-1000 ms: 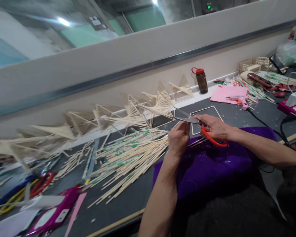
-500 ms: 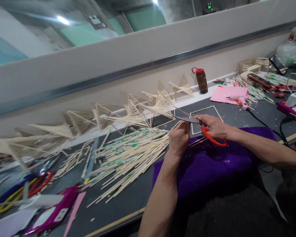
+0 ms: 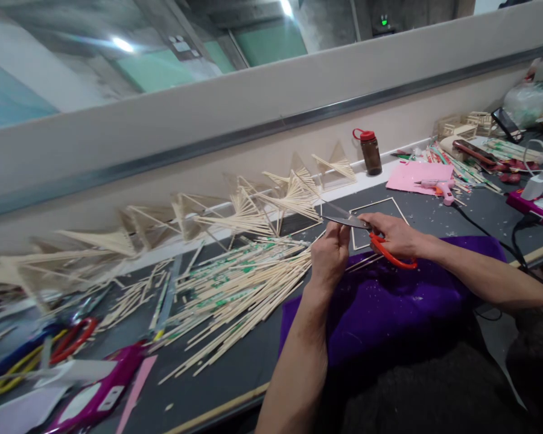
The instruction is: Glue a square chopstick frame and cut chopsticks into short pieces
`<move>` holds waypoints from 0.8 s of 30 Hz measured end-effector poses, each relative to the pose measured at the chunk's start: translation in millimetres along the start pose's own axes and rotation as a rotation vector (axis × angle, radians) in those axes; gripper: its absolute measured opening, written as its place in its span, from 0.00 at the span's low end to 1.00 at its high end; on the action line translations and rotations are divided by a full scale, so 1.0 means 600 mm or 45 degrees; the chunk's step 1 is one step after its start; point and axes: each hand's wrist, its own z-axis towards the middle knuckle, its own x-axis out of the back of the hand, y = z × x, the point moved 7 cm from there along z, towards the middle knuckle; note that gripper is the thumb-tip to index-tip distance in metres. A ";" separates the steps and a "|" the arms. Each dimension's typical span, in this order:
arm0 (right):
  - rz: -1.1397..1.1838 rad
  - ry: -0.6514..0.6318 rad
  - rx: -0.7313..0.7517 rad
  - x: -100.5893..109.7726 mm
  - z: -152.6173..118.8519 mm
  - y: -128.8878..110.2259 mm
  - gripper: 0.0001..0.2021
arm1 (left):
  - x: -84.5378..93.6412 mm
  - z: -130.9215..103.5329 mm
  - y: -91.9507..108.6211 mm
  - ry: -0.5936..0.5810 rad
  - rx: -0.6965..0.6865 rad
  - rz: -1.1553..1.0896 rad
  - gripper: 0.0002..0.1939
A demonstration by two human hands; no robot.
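My right hand [image 3: 391, 234] is closed around the orange-red handles of a pair of scissors [image 3: 394, 255]. Their metal blades point left and stand apart, reaching just over the fingertips of my left hand [image 3: 329, 253]. That hand is closed, its fingers pressed together under the blades; whatever it pinches is hidden. A couple of thin wooden sticks [image 3: 364, 261] show between my wrists, above the purple cloth [image 3: 389, 313]. Just behind my hands, a square frame of thin sticks [image 3: 400, 211] lies on the dark tabletop. Left of my left hand spreads a pile of loose sticks [image 3: 253, 286].
Fan-shaped stick models [image 3: 294, 196] line the wall. A brown bottle [image 3: 370, 154] stands behind; a pink glue gun [image 3: 441, 188] lies on a pink sheet [image 3: 400, 175]. Its black cord trails near my right arm. More scissors [image 3: 75, 340] and a magenta power strip [image 3: 97, 392] sit front left.
The view has shifted very slightly. Both hands and the scissors stay almost where they were, with the blades still apart.
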 end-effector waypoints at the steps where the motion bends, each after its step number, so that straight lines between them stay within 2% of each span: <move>1: 0.004 -0.002 -0.002 0.000 0.000 0.000 0.22 | 0.001 0.000 -0.001 0.012 0.022 -0.001 0.11; 5: 0.024 0.002 0.022 -0.002 0.000 0.000 0.22 | 0.005 0.001 0.004 0.028 0.020 -0.085 0.11; 11: 0.041 0.018 -0.012 -0.006 0.000 0.007 0.23 | 0.018 0.001 0.000 0.156 0.075 -0.229 0.14; 16: 0.052 -0.010 -0.052 -0.012 0.002 0.017 0.24 | 0.015 0.001 -0.007 0.131 0.111 -0.345 0.14; 21: 0.091 -0.026 -0.082 -0.014 0.004 0.023 0.23 | 0.011 0.000 -0.005 0.059 0.082 -0.324 0.15; 24: 0.118 -0.025 -0.113 -0.015 0.005 0.025 0.23 | 0.012 -0.001 -0.001 0.105 0.002 -0.193 0.15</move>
